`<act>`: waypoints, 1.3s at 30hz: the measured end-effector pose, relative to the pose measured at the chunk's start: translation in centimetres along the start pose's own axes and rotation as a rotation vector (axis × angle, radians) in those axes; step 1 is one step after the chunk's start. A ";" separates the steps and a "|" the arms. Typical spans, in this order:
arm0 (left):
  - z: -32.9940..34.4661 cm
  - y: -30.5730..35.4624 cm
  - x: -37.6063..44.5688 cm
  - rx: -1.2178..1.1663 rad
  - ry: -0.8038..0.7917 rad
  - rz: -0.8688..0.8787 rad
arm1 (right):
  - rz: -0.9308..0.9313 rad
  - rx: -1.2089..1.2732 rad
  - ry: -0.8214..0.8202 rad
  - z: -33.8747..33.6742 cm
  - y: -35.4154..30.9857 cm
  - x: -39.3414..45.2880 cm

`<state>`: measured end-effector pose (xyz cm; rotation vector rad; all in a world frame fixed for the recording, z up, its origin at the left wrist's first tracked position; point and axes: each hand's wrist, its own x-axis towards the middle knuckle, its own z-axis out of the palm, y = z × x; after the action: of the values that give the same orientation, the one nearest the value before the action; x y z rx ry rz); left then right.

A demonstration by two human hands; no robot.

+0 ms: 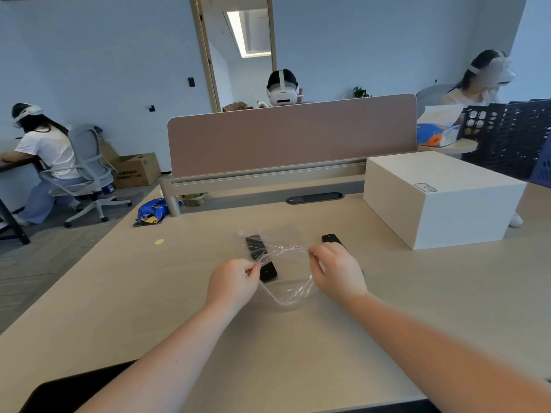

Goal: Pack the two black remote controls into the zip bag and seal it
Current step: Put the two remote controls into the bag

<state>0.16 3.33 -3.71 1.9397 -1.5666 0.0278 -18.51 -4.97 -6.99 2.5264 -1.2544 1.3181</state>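
A clear zip bag (290, 289) hangs low over the middle of the desk, held between both hands. My left hand (232, 283) pinches its left edge and my right hand (338, 271) pinches its right edge, so the mouth gapes between them. One black remote control (261, 257) lies flat on the desk, seen through and behind the bag's left part. A second black remote control (331, 239) lies behind my right hand, which hides most of it.
A large white box (441, 198) stands on the desk at the right. A pink divider panel (292, 135) runs along the desk's far edge. A blue packet (153, 211) lies at the far left corner. Three people with headsets sit at other desks.
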 end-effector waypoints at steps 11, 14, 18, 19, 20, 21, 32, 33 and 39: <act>0.3 0.2 -0.1 0.054 -0.008 -0.020 | 0.641 -0.227 -0.439 -1.4 4.4 -0.2; 0.5 0.5 0.0 0.045 -0.012 -0.031 | 0.636 -0.231 -0.445 -1.2 4.6 0.0; 0.6 0.6 0.0 0.040 -0.021 -0.041 | 0.678 -0.203 -0.442 -1.6 4.5 0.2; 0.5 0.6 0.0 0.044 -0.024 -0.040 | 0.689 -0.180 -0.428 -1.9 4.5 0.2; 0.5 0.6 0.1 0.051 -0.025 -0.038 | 0.697 -0.148 -0.409 -2.2 4.3 0.4; 0.4 0.6 0.1 0.055 -0.027 -0.041 | 0.705 -0.101 -0.386 -2.7 3.9 0.5; 0.1 1.2 0.0 0.083 -0.014 -0.111 | 0.520 0.349 -0.375 -10.1 -4.1 -0.9; 0.1 1.3 0.0 0.066 0.012 -0.109 | 0.505 0.326 -0.397 -10.5 -4.4 -1.2; 0.1 1.6 0.3 0.008 0.097 -0.063 | 0.448 0.195 -0.573 -11.8 -4.2 -2.6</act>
<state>-1.22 2.91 -2.90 1.9628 -1.4435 0.1003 -24.46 3.81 0.12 3.0092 -1.9755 0.7972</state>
